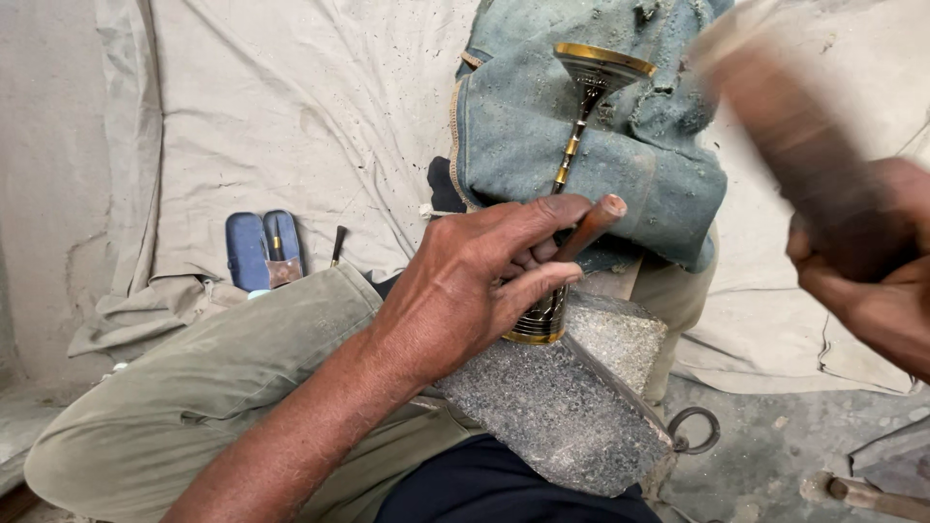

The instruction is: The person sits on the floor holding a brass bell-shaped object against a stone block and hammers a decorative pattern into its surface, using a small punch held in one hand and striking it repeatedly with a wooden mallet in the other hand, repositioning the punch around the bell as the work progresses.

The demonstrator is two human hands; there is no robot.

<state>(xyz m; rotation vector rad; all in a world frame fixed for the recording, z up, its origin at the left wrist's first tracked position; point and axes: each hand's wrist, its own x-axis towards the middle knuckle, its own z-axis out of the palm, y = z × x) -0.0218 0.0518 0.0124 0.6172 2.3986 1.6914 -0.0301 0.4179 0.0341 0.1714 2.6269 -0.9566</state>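
My left hand [480, 281] grips a thin wooden-handled chisel [591, 225] and presses down on a dark vase with gold bands [579, 126]. The vase lies on its side, its base [536, 327] on a rough stone block [562, 407] and its flared mouth on folded blue-green cloth [591, 145]. My right hand [872, 281] is raised at the right edge, shut on a blurred wooden mallet [775, 107] that is in motion above the cloth.
A blue open case [262, 250] with small tools lies on the pale sheet at left, a thin brush-like tool [337, 245] beside it. My knee in olive trousers [203, 387] fills the lower left. A metal ring [694, 429] and another tool [862, 494] lie lower right.
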